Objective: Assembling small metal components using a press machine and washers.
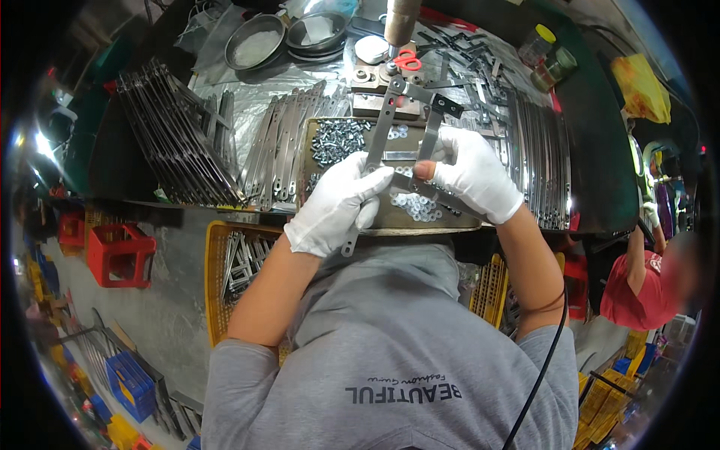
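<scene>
Linked metal strip assembly held above the tray at the bench.
I see my gloved left hand (pixel 335 204) and right hand (pixel 474 174), fingers closed on the metal strip assembly (pixel 405 124), over a tray (pixel 390 217) of bolts (pixel 337 140) and washers (pixel 418 206).

Workshop: metal strips (pixel 180 135), washers (pixel 420 206), crates (pixel 120 255)

White fabric gloves both hands (pixel 341 202); grey short-sleeved shirt; thin black cable.
</scene>
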`<state>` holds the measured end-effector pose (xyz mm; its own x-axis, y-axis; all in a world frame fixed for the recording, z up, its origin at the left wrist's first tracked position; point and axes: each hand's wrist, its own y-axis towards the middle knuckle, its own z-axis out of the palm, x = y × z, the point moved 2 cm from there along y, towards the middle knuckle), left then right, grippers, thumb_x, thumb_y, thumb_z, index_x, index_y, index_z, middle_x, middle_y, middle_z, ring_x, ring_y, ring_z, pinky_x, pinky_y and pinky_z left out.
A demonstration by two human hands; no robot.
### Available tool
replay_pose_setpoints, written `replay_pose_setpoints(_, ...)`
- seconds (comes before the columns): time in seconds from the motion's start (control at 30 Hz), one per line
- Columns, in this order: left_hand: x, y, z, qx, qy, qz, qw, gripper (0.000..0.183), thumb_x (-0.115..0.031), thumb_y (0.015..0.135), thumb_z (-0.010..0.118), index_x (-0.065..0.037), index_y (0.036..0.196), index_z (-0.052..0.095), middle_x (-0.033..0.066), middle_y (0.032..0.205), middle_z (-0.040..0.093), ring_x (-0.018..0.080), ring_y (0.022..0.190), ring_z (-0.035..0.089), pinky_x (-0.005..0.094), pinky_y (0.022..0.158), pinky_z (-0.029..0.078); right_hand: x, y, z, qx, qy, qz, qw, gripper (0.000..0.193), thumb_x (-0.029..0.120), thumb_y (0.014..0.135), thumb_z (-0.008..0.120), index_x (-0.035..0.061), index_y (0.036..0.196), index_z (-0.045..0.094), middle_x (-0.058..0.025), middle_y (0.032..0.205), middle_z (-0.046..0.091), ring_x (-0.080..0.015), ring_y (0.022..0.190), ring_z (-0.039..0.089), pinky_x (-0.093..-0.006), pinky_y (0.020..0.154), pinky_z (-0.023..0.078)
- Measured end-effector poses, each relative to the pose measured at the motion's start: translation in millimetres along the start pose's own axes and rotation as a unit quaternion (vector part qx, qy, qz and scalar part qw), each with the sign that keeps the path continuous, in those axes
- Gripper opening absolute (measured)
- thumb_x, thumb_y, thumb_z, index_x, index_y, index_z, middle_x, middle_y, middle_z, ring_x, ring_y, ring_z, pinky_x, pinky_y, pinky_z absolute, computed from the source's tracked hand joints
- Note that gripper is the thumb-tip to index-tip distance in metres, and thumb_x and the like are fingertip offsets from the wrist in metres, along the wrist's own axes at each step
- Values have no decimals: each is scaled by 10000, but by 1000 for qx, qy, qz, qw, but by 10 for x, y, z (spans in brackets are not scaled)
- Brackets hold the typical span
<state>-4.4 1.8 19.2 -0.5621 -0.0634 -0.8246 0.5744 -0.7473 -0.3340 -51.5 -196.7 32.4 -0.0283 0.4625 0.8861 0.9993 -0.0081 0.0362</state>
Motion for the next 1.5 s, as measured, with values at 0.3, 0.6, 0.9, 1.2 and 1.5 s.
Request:
replay_pose_setpoints(0.3,-164,557,-64,-26,102,4,994,178,-212,912,613,-41,879,578,5,754,582,60,507,484,199,420,361,-136,245,-128,-30,18,106,994,220,207,881,642,13,859,543,-56,703,572,-118,628,511,-274,580,434)
replay_pose_setpoints(0.6,-657,1171,-159,31,154,69,985,192,-229,861,672,-74,974,652,-31,817,626,47,622,552,201,513,449,-537,1028,-556,-72,75,186,977,207,212,880,641,7,878,621,-21,716,592,-81,637,547,-206,557,423)
replay_pose_setpoints(0.9,-658,1208,-204,-31,84,55,994,210,-264,870,665,-90,981,625,-6,768,640,53,544,533,181,413,376,-448,1125,-578,-81,0,186,979,317,277,820,692,-31,750,652,-63,628,591,-132,564,514,-302,545,394)
replay_pose_setpoints(1.2,-667,1231,-237,-75,125,43,988,208,-266,879,651,-92,993,634,-5,747,634,49,525,531,164,409,375,-367,1175,-584,-78,-76,161,981,376,297,821,690,-52,684,655,-99,590,590,-144,550,517,-310,531,398)
replay_pose_setpoints(1.5,-700,1152,-165,-115,149,63,980,204,-261,875,655,-78,964,662,-10,742,627,41,528,527,167,411,378,-568,1261,-594,-59,-119,138,982,325,275,837,678,-31,729,669,-66,584,591,-127,495,500,-290,480,379)
